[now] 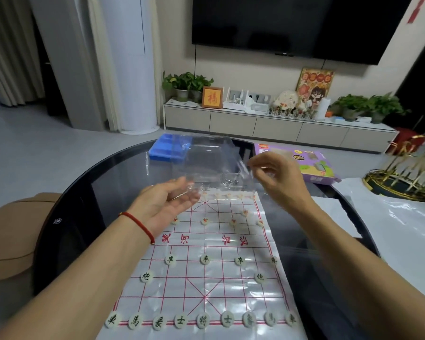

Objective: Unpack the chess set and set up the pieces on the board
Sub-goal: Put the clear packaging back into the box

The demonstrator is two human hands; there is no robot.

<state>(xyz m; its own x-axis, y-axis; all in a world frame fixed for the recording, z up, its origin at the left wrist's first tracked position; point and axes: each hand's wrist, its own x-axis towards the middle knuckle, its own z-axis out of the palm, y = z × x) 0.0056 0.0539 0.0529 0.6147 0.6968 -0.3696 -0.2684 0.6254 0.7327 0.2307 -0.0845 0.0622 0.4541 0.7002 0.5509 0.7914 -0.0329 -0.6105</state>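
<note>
**The clear box is lifted over a board that looks already set**

The left hand (168, 204) is under the near left corner of a clear, thin plastic box (204, 159), palm up, with the fingers loosely bent against its bottom edge; how firmly it grips I cannot tell. The right hand (277, 175) pinches the right side of the same box between thumb and fingers. The box is in the air above the far part of the board, and it looks empty.

Below both hands lies the white paper chess board with red grid lines (206, 278). Round pale pieces with black characters (203, 320) stand in a row near the person's body, with more between that row and the hands. Round pale pieces with red characters (205, 220) stand just under the hands, and some are seen only through the plastic.

In my judgement the setting up is almost or fully done, so the risk is now the box. If it comes down on the board, or a forearm sweeps low, the light pieces can slide off their points. The paper board can also shift on the smooth surface.

The surface is a round dark glass table (88, 197). Beyond the left hand is a blue plastic tray (161, 149); beyond the right hand is a purple cardboard box (309, 163). Far behind are a low white cabinet (255, 123) with green plants and a large dark television (292, 25) on the wall.
</note>
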